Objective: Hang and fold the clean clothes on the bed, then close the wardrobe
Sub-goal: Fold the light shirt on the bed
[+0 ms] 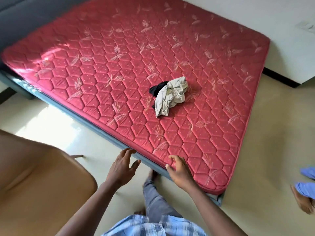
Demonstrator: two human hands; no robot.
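Clothes [167, 95], a pale garment [173, 97] crumpled over a black one [157, 89], lie heaped on the bed [102, 74] inward of its near corner, while a person's left grip [121, 165] and right grip [179, 169] hover at the near edge, both released and empty, seemingly poised to reach them.

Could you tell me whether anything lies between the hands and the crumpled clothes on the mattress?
Nothing visible does: only bare red quilted mattress separates the left hand and right hand from the crumpled pale cloth and black garment.
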